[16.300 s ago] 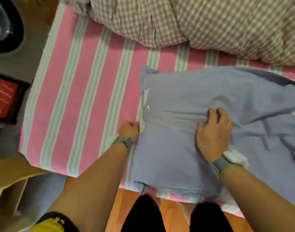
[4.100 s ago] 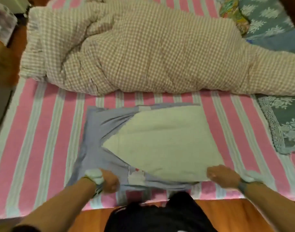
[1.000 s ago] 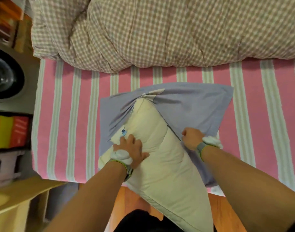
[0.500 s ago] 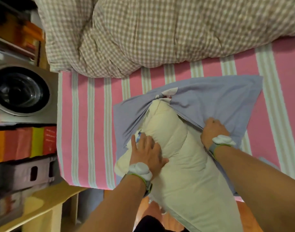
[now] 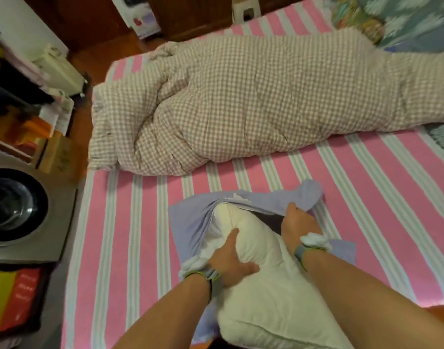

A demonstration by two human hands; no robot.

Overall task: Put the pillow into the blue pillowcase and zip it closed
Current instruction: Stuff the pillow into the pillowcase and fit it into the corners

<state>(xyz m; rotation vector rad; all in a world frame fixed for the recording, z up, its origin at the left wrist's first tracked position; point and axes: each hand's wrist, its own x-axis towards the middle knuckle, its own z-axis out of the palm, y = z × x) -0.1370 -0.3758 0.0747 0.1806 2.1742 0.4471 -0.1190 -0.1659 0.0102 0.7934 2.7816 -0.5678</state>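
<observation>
Cream pillow (image 5: 271, 298) lay at near edge of bed, near end overhanging toward the person, far end pushed partway into blue pillowcase (image 5: 188, 222); most of pillow was outside the case; left hand (image 5: 228, 258) pressed on pillow's left side, fingers spread and fairly straight, thumb out, holding nothing; right hand (image 5: 297, 225) was at the case opening just right of pillow, fingers tucked under the blue fabric edge, gripping it, fingertips hidden by cloth; dark gap of the opening showed between pillow and right hand; white wrist bands on both forearms; case bunched up at far right corner, zipper state not readable; all this sat on pink striped sheet (image 5: 130, 222); beyond it a checked beige duvet (image 5: 253, 104) lay crumpled across bed, well apart from pillow; floral bedding (image 5: 404, 18) at far right corner, blurred; left of bed a washing machine (image 5: 22, 212), near it a red and yellow box (image 5: 12, 295); further back cluttered shelves (image 5: 27, 102), blurred.
</observation>
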